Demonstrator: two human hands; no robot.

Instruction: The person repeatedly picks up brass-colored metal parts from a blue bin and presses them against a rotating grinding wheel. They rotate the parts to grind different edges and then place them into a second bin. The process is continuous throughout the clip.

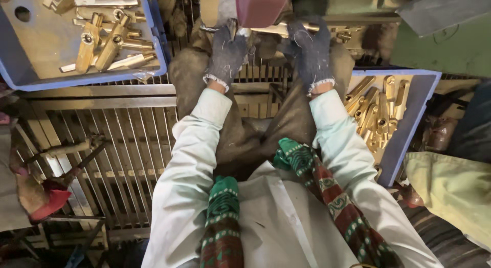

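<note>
the long brass piece lies crosswise at the top centre of the frame, just under the dark red guard of the machine, and i have it at both ends. my left hand, in a dark knit glove, is curled up around its left end, fingers closed on the metal right beside the guard. my right hand, gloved the same, is wrapped over the piece a little right of centre, fingers closed on it too, though the fingertips themselves are hidden under the glove and the bar.

to do this well, i judge, i should keep both wrists level so the piece stays square to the machine, press evenly from both sides, and keep my left fingertips back from the guard's edge.

further out, 2 blue trays hold more brass parts: 1 tray at the upper left of the frame, well apart from my left hand, with pieces lying in a loose heap, and 1 tray at the right, near my right forearm, also with brass pieces. a metal grating runs under my left arm. my patterned scarf hangs down at the bottom centre.
</note>
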